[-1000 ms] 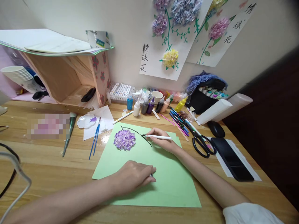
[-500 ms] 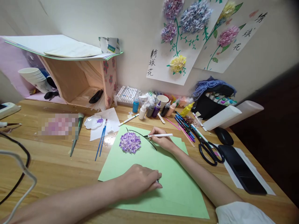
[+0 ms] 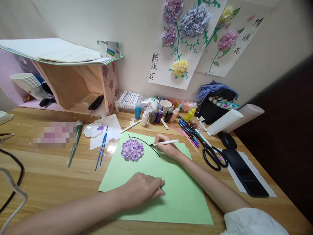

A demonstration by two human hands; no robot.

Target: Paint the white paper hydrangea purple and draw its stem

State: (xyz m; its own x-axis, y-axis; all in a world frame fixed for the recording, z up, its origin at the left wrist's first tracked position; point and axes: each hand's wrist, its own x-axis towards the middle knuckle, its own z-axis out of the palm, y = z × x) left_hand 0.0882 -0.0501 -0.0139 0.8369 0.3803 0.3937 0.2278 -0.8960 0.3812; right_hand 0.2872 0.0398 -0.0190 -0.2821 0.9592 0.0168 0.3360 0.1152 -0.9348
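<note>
A white marker [image 3: 168, 142] with a dark tip is pinched in my right hand [image 3: 166, 146]. Its tip meets a curved black line [image 3: 149, 143] drawn on the green paper [image 3: 176, 199]. Left of that line, a round purple and white flower head [image 3: 132, 150] with a rough, raised surface covers part of the sheet. My left hand [image 3: 144, 189] rests closed on the paper's lower middle. Between its thumb and fingers shows a small dark end of something, too hidden to name.
Left of the paper lie blue paintbrushes [image 3: 102, 150] and a white palette [image 3: 93, 130]. Paint bottles [image 3: 159, 115] line the back. Black-handled scissors [image 3: 212, 156], several pens [image 3: 188, 130] and a phone [image 3: 244, 173] lie right. Hydrangea pictures [image 3: 168, 76] hang on the wall.
The whole view has shifted, so everything sits slightly further left. The marker tip stays at the black line, with little visible change in it. My left hand keeps its place on the paper.
</note>
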